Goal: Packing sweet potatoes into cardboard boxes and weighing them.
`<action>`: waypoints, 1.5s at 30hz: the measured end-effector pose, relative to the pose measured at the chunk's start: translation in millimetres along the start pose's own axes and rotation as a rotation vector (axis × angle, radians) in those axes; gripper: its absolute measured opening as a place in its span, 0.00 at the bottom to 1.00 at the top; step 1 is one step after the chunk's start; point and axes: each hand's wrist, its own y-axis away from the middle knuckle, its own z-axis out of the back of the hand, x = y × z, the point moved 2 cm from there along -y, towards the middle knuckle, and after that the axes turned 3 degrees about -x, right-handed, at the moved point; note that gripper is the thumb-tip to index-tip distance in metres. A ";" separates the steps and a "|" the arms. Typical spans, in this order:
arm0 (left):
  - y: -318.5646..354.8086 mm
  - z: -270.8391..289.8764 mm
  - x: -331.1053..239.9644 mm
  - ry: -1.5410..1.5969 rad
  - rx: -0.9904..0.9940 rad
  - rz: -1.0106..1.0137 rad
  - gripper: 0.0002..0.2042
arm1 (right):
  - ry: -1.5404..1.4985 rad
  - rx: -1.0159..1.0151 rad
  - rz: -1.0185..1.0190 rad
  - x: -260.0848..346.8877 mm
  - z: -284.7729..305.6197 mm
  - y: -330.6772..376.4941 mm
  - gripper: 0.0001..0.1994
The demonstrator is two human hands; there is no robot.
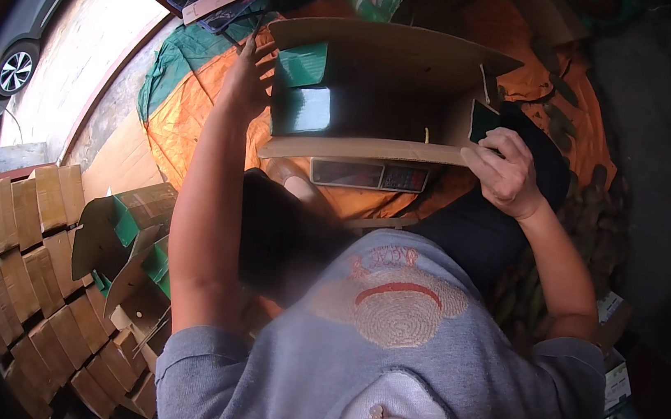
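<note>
In front of me is an open cardboard box [394, 55], brown inside, with green on its short left flaps and on a small right flap. The fingers of my right hand [508, 171] are closed on the box's near right corner, beside that small flap. My left hand [249, 84] is at the box's left side with its fingers spread, holding nothing; whether it touches the wall I cannot tell. A weighing scale [368, 176] with a display panel shows just below the near flap, partly hidden by the box.
Stacked brown cartons [38, 275] fill the lower left, beside opened boxes with green flaps [131, 228]. An orange and green tarp [190, 102] lies underneath. A phone [212, 3] rests on a patterned surface at the back. Brown elongated items [590, 230] are piled at right.
</note>
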 end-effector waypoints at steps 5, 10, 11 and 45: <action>-13.9 -6.8 15.0 -0.016 0.005 -0.022 0.32 | -0.022 0.004 -0.013 5.9 5.8 17.5 0.12; -22.1 -22.6 22.2 -0.061 0.027 -0.068 0.32 | -0.012 0.002 -0.051 -8.2 10.2 26.3 0.12; -23.9 -21.6 22.7 -0.054 0.020 -0.081 0.33 | -0.011 0.000 -0.062 -10.0 10.7 26.0 0.12; -14.4 105.1 -42.7 -0.019 -0.555 -0.271 0.23 | -0.221 0.291 -1.856 48.3 -35.4 587.1 0.09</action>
